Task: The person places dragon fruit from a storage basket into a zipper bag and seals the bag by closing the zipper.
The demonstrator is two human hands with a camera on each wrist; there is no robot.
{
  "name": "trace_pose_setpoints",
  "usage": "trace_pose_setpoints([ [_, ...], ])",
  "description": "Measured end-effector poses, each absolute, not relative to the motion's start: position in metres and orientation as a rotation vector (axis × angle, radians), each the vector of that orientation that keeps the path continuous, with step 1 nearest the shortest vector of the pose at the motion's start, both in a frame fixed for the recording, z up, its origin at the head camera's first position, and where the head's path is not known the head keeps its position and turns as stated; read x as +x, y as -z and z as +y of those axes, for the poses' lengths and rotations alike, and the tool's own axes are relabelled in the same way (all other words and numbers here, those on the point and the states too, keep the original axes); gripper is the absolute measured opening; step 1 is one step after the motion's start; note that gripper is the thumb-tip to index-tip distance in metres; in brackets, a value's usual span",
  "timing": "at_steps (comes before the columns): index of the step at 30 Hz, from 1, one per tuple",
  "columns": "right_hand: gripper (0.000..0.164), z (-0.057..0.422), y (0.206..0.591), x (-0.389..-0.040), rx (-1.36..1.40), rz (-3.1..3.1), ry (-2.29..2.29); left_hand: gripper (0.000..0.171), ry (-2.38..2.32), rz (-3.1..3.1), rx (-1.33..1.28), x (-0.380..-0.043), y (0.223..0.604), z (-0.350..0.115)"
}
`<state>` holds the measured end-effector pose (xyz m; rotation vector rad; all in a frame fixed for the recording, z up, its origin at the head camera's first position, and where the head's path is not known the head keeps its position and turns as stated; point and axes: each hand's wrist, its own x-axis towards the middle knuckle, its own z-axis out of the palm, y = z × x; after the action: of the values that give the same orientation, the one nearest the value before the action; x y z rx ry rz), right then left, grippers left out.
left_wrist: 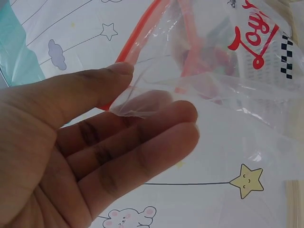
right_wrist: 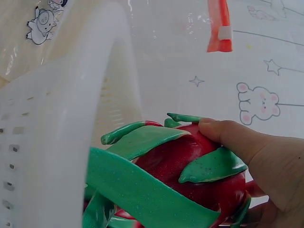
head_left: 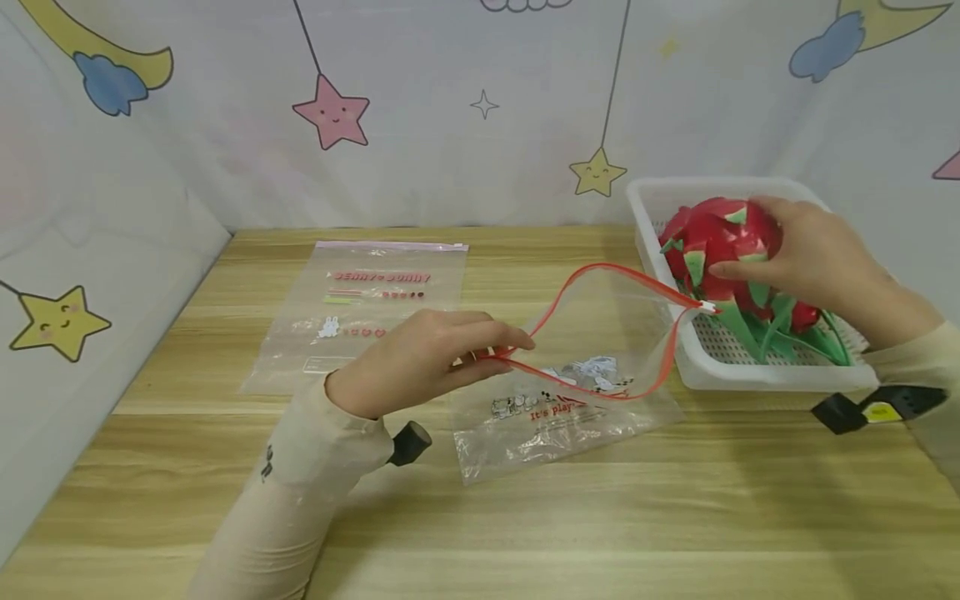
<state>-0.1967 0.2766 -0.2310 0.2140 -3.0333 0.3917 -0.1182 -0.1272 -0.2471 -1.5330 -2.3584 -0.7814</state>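
Soft, even light fills the head view, laying faint, blurry shadows on the table [head_left: 600, 533]; small glints fleck the clear bag [head_left: 510, 454]. The left wrist view sets shaded fingers [left_wrist: 142, 156] against a paler backdrop. The right wrist view is dimmer and greyish, its near basket [right_wrist: 78, 123] blurred, the fruit [right_wrist: 166, 164] faintly glossy.

Your left arm [head_left: 277, 508] angles up from lower left, its left grip [head_left: 431, 354] pinching at the thumb [left_wrist: 90, 86], two fingers [left_wrist: 156, 147] loosely bent below. Your right arm [head_left: 911, 333] extends from the right, its right grip [head_left: 817, 254] curved, thumb outstretched.
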Motion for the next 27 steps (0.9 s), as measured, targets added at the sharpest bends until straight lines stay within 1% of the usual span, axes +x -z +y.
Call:
trace_pose_setpoints([
  [9,0.101,0.278,0.219,-0.192,0.168,-3.001,-0.416,0.025,0.788,-2.346,-1.530,-0.119,0.247,-0.127],
  [15,0.096,0.277,0.210,-0.186,0.165,-2.948,-0.426,0.026,0.785,-2.344,-1.525,-0.119,0.246,-0.127],
  [22,0.093,0.272,0.195,-0.174,0.175,-2.874,-0.466,0.027,0.780,-2.346,-1.522,-0.118,0.246,-0.128],
  [27,0.086,0.268,0.188,-0.164,0.199,-2.819,-0.559,0.027,0.783,-2.332,-1.518,-0.118,0.246,-0.128],
])
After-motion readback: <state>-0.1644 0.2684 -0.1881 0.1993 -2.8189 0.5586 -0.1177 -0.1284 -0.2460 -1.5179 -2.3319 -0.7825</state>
